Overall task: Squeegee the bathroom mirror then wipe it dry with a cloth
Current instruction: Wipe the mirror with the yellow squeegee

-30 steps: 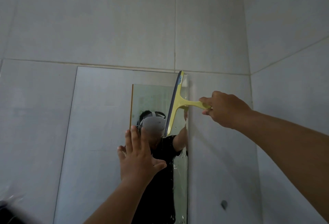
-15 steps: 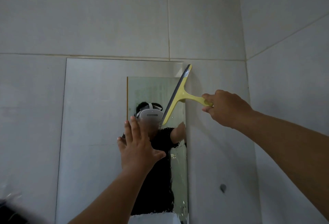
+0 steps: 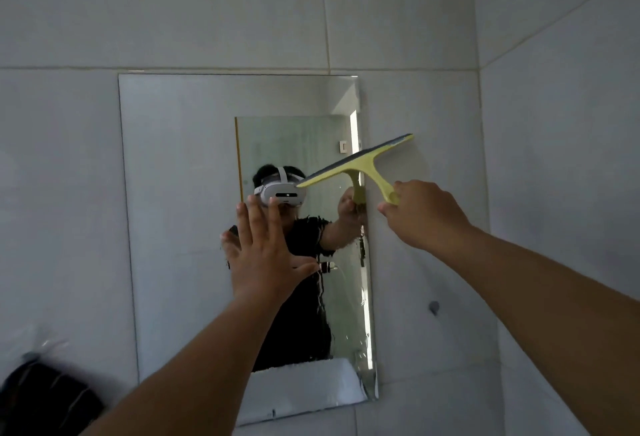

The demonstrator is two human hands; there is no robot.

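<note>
The squeegee (image 3: 360,164), upright a second ago, has been turned nearly level at the mirror (image 3: 180,193) right edge, gripped by the right hand (image 3: 420,214); a downward stroke seems prepared. The left hand (image 3: 263,252) is spread flat.

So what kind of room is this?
Most likely a bathroom: big pale wall tiles all around, a mirror fixed to the wall, and a yellow squeegee gripped by the right hand.
</note>
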